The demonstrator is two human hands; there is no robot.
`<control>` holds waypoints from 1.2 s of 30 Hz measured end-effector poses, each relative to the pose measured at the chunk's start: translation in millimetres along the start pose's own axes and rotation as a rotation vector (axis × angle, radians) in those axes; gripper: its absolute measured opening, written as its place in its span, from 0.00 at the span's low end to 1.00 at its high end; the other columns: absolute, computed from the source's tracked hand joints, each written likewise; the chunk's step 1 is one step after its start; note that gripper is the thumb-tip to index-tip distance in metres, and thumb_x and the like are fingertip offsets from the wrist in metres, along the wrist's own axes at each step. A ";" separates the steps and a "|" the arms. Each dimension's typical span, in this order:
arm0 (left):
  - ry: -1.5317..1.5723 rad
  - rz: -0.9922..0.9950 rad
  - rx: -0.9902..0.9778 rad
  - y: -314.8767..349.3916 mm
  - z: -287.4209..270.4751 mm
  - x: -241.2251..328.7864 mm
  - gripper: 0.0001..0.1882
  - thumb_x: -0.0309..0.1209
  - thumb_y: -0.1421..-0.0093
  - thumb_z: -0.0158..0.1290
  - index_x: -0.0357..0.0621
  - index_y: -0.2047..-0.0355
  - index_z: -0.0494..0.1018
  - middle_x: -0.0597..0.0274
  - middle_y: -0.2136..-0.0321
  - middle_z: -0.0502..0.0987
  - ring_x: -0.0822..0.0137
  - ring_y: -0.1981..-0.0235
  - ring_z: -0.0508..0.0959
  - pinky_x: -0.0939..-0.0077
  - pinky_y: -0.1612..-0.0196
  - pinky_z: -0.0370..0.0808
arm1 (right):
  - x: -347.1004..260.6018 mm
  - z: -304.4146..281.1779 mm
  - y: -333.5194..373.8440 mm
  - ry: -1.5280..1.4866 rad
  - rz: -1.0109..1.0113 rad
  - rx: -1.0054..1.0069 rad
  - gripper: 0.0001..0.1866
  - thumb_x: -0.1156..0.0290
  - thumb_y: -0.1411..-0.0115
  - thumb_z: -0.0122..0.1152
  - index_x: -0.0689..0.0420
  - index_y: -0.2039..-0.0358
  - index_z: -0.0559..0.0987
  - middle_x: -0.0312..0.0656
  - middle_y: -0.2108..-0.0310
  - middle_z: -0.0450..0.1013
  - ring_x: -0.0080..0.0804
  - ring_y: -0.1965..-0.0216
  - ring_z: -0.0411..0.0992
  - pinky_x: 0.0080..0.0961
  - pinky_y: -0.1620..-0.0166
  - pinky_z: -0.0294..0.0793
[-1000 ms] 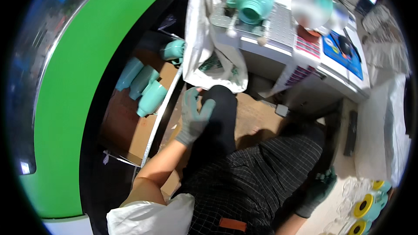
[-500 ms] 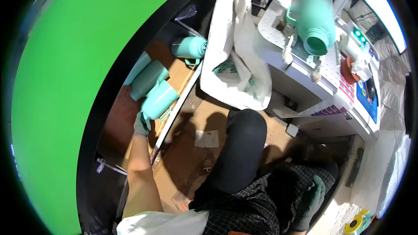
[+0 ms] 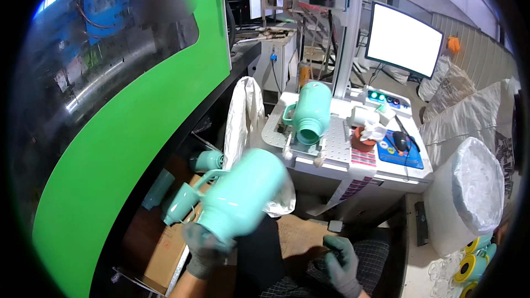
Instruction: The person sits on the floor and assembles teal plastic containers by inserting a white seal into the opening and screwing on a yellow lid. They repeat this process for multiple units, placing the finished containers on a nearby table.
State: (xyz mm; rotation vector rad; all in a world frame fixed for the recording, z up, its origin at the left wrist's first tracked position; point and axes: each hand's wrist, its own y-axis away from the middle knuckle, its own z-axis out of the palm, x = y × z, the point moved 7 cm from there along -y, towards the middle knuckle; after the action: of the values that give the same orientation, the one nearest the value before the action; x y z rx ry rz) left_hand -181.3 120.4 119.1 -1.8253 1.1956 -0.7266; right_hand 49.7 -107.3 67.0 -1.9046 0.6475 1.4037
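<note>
My left hand (image 3: 203,248), in a grey-green glove, grips a mint-green jug (image 3: 245,190) around its neck. The jug is tilted with its mouth end down toward me, its handle on the left, and it is slightly blurred. My right hand (image 3: 341,267), gloved too, hovers above my lap with fingers apart and nothing in it. A second mint-green jug (image 3: 313,107) lies on the perforated metal plate (image 3: 337,146) of the workstation, its open mouth facing me. More jugs (image 3: 181,204) lie to the left in a cardboard-lined box (image 3: 163,262).
A white sack (image 3: 243,113) hangs between box and workstation. A monitor (image 3: 404,38), a mouse (image 3: 399,140) and a brown pot (image 3: 362,139) are by the plate. At right stands a white bin (image 3: 458,198) with a plastic liner. A green machine panel (image 3: 130,116) curves along the left.
My left hand has lifted a jug out of the box and brought it rightward in front of me. My right hand has come up from my lap. The view has tilted up.
</note>
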 end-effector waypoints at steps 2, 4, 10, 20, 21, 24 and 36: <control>0.276 0.134 -0.298 -21.6 16.8 43.1 0.14 0.39 0.43 0.65 0.55 0.56 0.81 0.58 0.60 0.76 0.56 0.61 0.77 0.64 0.69 0.75 | -29.7 3.5 5.2 0.176 -0.291 0.035 0.37 0.62 0.40 0.60 0.65 0.33 0.65 0.57 0.34 0.61 0.52 0.32 0.60 0.46 0.29 0.56; 0.584 0.404 -0.449 -28.2 36.4 105.9 0.15 0.42 0.45 0.64 0.56 0.57 0.82 0.59 0.59 0.77 0.56 0.61 0.78 0.62 0.70 0.76 | -36.3 -9.2 23.5 -0.051 -0.260 0.172 0.30 0.60 0.35 0.57 0.64 0.37 0.71 0.55 0.42 0.72 0.46 0.41 0.72 0.39 0.38 0.71; 1.076 0.203 -0.615 -23.5 59.1 233.0 0.48 0.47 0.53 0.72 0.46 0.34 0.66 0.50 0.37 0.69 0.42 0.36 0.67 0.45 0.34 0.62 | 35.8 -65.1 120.1 0.021 0.016 0.221 0.19 0.69 0.28 0.53 0.63 0.41 0.71 0.42 0.47 0.74 0.33 0.47 0.72 0.29 0.42 0.71; 1.065 0.586 -1.080 17.1 117.6 312.9 0.49 0.50 0.46 0.65 0.40 0.30 0.61 0.49 0.50 0.77 0.49 0.51 0.78 0.56 0.47 0.74 | -14.1 -100.6 99.6 0.811 0.020 -0.563 0.09 0.72 0.44 0.64 0.56 0.62 0.82 0.54 0.63 0.79 0.55 0.59 0.76 0.40 0.59 0.77; 1.101 0.617 -1.068 33.7 120.8 319.5 0.50 0.55 0.45 0.64 0.42 0.29 0.60 0.50 0.51 0.77 0.49 0.54 0.79 0.57 0.49 0.76 | 18.9 -103.1 107.5 0.889 0.053 -0.753 0.21 0.58 0.41 0.62 0.62 0.55 0.80 0.55 0.61 0.79 0.47 0.60 0.80 0.41 0.56 0.80; 0.983 0.630 -1.287 39.3 117.1 325.9 0.56 0.62 0.45 0.62 0.41 0.27 0.54 0.49 0.51 0.76 0.54 0.48 0.78 0.58 0.42 0.71 | 22.8 -97.3 98.2 0.877 -0.001 -0.867 0.14 0.60 0.42 0.64 0.55 0.61 0.83 0.49 0.72 0.79 0.45 0.69 0.81 0.41 0.66 0.80; 1.088 0.125 -0.999 -5.4 122.6 214.9 0.42 0.55 0.51 0.71 0.43 0.43 0.71 0.55 0.55 0.80 0.56 0.56 0.83 0.61 0.51 0.80 | -50.4 -187.8 122.2 0.524 -0.370 0.682 0.18 0.59 0.29 0.56 0.63 0.52 0.79 0.48 0.62 0.76 0.36 0.64 0.77 0.30 0.62 0.79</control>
State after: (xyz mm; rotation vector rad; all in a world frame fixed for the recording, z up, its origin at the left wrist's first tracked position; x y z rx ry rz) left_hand 2.3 -37.8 68.9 -2.0681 2.7239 -1.2492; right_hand 62.3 -329.6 123.6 -1.6902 0.8286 0.3610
